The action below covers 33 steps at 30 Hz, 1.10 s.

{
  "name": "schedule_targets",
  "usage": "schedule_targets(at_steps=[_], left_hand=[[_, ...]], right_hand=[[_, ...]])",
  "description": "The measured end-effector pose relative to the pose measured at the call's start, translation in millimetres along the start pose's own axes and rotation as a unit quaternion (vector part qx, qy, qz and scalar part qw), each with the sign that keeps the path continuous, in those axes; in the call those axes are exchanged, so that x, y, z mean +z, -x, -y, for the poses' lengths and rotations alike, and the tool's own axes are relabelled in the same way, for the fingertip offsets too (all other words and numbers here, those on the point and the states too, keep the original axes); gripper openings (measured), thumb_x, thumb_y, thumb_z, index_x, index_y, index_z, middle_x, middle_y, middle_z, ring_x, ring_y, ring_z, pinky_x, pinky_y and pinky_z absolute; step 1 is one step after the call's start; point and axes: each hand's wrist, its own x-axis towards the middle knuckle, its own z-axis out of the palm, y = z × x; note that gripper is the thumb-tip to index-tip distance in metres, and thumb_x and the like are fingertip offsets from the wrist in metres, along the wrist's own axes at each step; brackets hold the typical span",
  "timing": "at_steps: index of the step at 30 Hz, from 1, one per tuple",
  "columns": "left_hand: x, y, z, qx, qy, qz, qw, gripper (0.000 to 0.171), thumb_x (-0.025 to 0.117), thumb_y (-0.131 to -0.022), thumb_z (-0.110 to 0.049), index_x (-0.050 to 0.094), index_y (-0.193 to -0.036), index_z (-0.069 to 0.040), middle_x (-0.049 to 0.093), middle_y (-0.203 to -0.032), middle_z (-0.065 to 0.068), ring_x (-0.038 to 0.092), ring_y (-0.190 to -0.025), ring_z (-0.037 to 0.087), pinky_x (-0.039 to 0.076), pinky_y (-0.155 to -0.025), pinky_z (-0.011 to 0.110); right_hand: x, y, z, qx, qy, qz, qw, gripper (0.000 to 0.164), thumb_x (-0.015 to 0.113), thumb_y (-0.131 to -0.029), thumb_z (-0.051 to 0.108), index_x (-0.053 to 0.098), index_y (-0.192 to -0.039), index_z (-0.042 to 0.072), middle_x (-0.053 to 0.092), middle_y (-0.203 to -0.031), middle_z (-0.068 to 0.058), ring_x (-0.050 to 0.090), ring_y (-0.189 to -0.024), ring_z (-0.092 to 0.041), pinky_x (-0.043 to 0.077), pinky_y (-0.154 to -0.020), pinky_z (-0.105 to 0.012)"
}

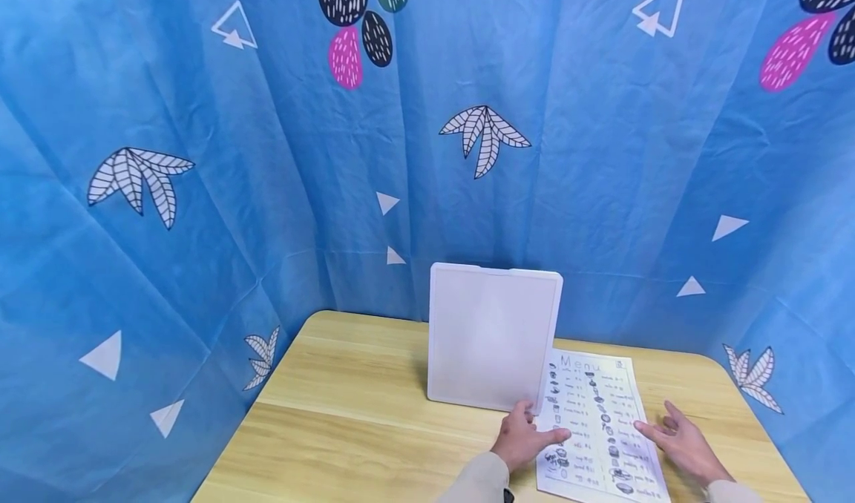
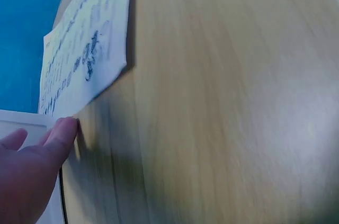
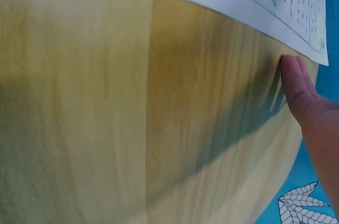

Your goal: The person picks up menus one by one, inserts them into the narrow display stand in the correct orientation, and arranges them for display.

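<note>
A white sheet headed "Menu" (image 1: 591, 406), with handwriting and small dark drawings in columns, lies on the right half of the table. Just left of it a white rectangular board (image 1: 493, 336) stands upright, overlapping the sheet's left edge in the head view. My left hand (image 1: 524, 440) has its fingertips at the board's lower right corner, its thumb stretched right over the menu. My right hand (image 1: 684, 444) is beside the menu's right edge, thumb reaching to that edge and fingers pointing away. In the right wrist view its fingertips are close beside the paper.
The light wooden table (image 1: 334, 414) has rounded back corners. A blue curtain (image 1: 267, 154) printed with leaves, triangles and coloured drops encloses the table at the back and both sides, close behind the board.
</note>
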Motion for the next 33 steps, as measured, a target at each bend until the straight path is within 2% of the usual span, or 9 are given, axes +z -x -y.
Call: schedule_targets(at_steps=[4, 11, 14, 18, 23, 26, 29, 33], left_hand=[[2.3, 0.2, -4.6, -0.027, 0.018, 0.005, 0.9995, 0.082, 0.092, -0.069, -0.037, 0.054, -0.133, -0.003, 0.064, -0.115, 0.014, 0.062, -0.106, 0.034, 0.050, -0.095, 0.055], [3.3, -0.7, -6.9, -0.058, 0.040, -0.003, 0.9975, 0.076, 0.090, -0.073, -0.036, 0.055, -0.132, -0.004, 0.065, -0.107, 0.012, 0.063, -0.101, 0.031, 0.050, -0.095, 0.053], [3.9, -0.3, -6.3, -0.056, 0.079, 0.002, 0.9953, 0.072, 0.088, -0.076, -0.031, 0.054, -0.132, 0.000, 0.064, -0.103, 0.011, 0.064, -0.093, 0.027, 0.055, -0.087, 0.047], [5.6, -1.0, -5.1, -0.055, 0.157, -0.001, 0.9861, 0.068, 0.087, -0.078, -0.019, 0.052, -0.132, 0.004, 0.063, -0.104, 0.013, 0.064, -0.089, 0.022, 0.059, -0.074, 0.038], [7.6, -1.0, -5.8, -0.050, 0.195, -0.023, 0.9792, 0.062, 0.084, -0.075, 0.001, 0.054, -0.129, 0.006, 0.063, -0.100, 0.013, 0.065, -0.085, 0.021, 0.059, -0.068, 0.034], [9.7, 1.6, -7.2, -0.064, 0.214, -0.007, 0.9747, 0.055, 0.077, -0.078, 0.010, 0.052, -0.127, 0.008, 0.064, -0.094, 0.012, 0.068, -0.078, 0.022, 0.060, -0.063, 0.034], [10.5, 5.4, -7.9, -0.085, 0.223, 0.025, 0.9707, 0.049, 0.069, -0.082, 0.015, 0.050, -0.127, 0.011, 0.065, -0.094, 0.013, 0.071, -0.077, 0.026, 0.061, -0.060, 0.036], [11.0, 8.9, -7.4, -0.084, 0.206, 0.050, 0.9736, 0.045, 0.062, -0.082, 0.018, 0.052, -0.125, 0.012, 0.065, -0.098, 0.014, 0.071, -0.078, 0.028, 0.061, -0.057, 0.038]], right_hand=[[0.6, -0.3, -1.5, -0.005, -0.021, 0.001, 1.000, 0.108, 0.057, -0.099, 0.052, -0.007, -0.146, -0.021, 0.020, -0.142, -0.050, 0.033, -0.130, -0.062, 0.047, -0.098, -0.057], [2.6, 0.4, -1.1, 0.002, -0.076, 0.009, 0.997, 0.103, 0.057, -0.101, 0.046, -0.007, -0.147, -0.020, 0.017, -0.143, -0.051, 0.044, -0.126, -0.057, 0.056, -0.089, -0.045], [3.5, 1.4, -1.0, 0.006, -0.082, 0.009, 0.997, 0.102, 0.056, -0.101, 0.047, -0.008, -0.148, -0.019, 0.016, -0.144, -0.050, 0.044, -0.126, -0.057, 0.057, -0.088, -0.044], [3.0, 3.0, -1.3, 0.007, -0.069, 0.006, 0.998, 0.103, 0.055, -0.101, 0.049, -0.007, -0.147, -0.020, 0.016, -0.144, -0.050, 0.048, -0.123, -0.056, 0.055, -0.089, -0.047], [2.2, 4.8, -1.1, 0.008, -0.072, 0.003, 0.997, 0.104, 0.055, -0.101, 0.049, -0.007, -0.147, -0.019, 0.015, -0.144, -0.049, 0.042, -0.127, -0.058, 0.055, -0.091, -0.047], [2.4, 5.8, -2.3, 0.011, -0.090, 0.006, 0.996, 0.104, 0.055, -0.101, 0.049, -0.008, -0.148, -0.018, 0.013, -0.146, -0.049, 0.033, -0.132, -0.059, 0.056, -0.089, -0.043], [2.8, 6.7, -3.8, 0.012, -0.104, 0.007, 0.994, 0.102, 0.054, -0.101, 0.049, -0.008, -0.148, -0.018, 0.013, -0.146, -0.049, 0.029, -0.134, -0.059, 0.057, -0.087, -0.040], [3.4, 7.8, -5.5, 0.011, -0.108, 0.007, 0.994, 0.101, 0.053, -0.102, 0.049, -0.007, -0.148, -0.018, 0.013, -0.147, -0.049, 0.030, -0.134, -0.059, 0.057, -0.087, -0.039]])
